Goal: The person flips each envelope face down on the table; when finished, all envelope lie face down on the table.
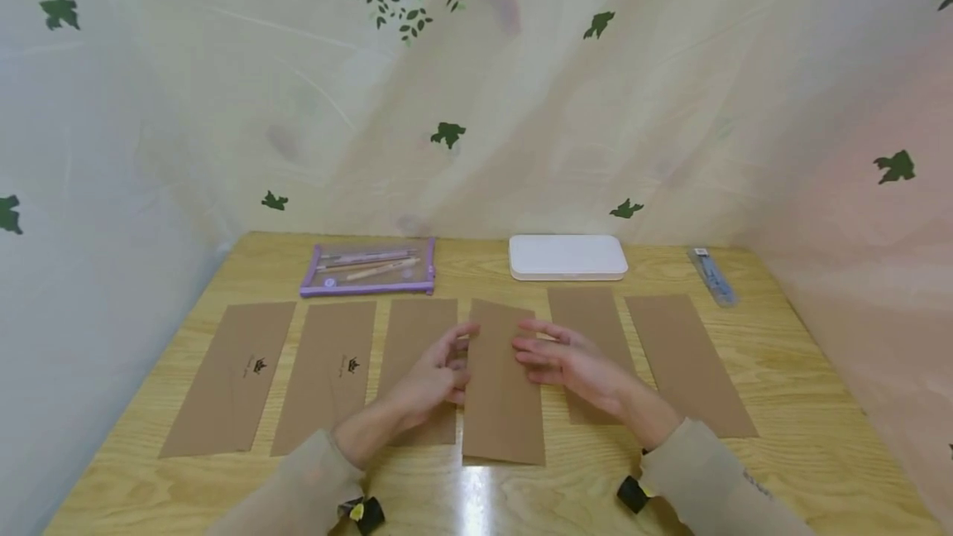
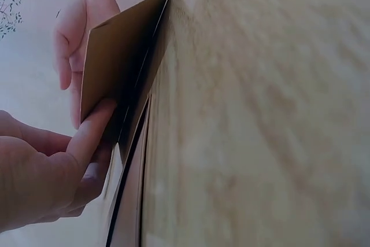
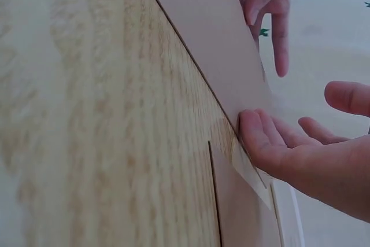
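Observation:
At the middle of the table, a brown folded card or thin booklet [image 1: 502, 387] lies between my two hands in the head view. Its cover [image 2: 124, 47] stands partly raised in the left wrist view, with a dark gap beneath. My left hand [image 1: 428, 379] is at its left edge, a finger [image 2: 92, 131] touching the underside of the cover. My right hand [image 1: 577, 362] is at the right edge, fingers extended. In the right wrist view those fingertips [image 3: 251, 128] touch the booklet's edge. Two booklets with a crown print, one [image 1: 323, 379] and another [image 1: 227, 379], lie to the left.
More plain brown booklets lie beside the hands, one [image 1: 420, 329] at left, one [image 1: 584, 321] and one [image 1: 692, 366] at right. Behind are a purple-edged clear pouch [image 1: 368, 265] with pencils, a white case [image 1: 568, 257] and a slim blue packaged item [image 1: 712, 277]. Hanging sheets [image 1: 476, 180] border the table.

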